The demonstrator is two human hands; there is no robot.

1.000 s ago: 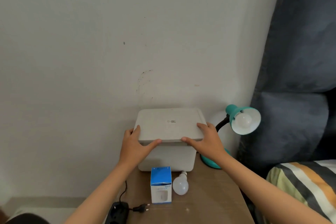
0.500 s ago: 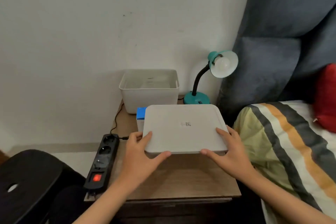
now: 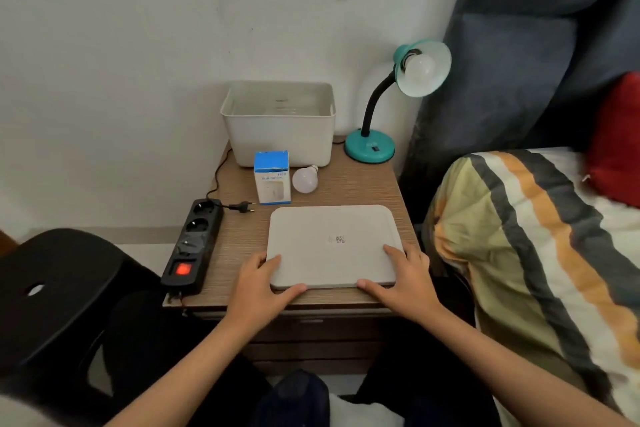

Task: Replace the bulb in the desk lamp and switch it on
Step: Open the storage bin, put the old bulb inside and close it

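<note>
Lid: flat white plastic lid with rounded corners [image 3: 332,244], matte and smooth, a small printed code near its middle; it lies flat on the near part of the tabletop
Left hand: the left hand [image 3: 259,282] holds the lid's near left corner; fingers on top, thumb along the front edge
Right hand: the right hand [image 3: 403,276] holds the near right corner the same way; fingers spread on top, thumb against the front edge
Table: small bedside table of wood-grain laminate [image 3: 360,184], brown with fine horizontal streaks; a drawer front shows below its near edge
Tub: open white plastic tub [image 3: 278,128], rectangular with softly rounded walls, at the back of the table against the wall
Lamp: teal metal desk lamp [image 3: 384,104] just right of the tub; round glossy base with a small dark switch, black ribbed gooseneck, bell-shaped shade tilted toward the camera; a frosted white bulb sits in its socket, unlit
Spare bulb: loose frosted white bulb with a metal screw cap [image 3: 305,178]; lying on its side in front of the tub, touching or just beside the box
Box: small blue-and-white cardboard bulb box [image 3: 272,177], upright
Power: black plastic power strip [image 3: 194,243] along the table's left edge, red rocker switch glowing; a black plug [image 3: 242,206] lies loose beside it, not inserted
</note>
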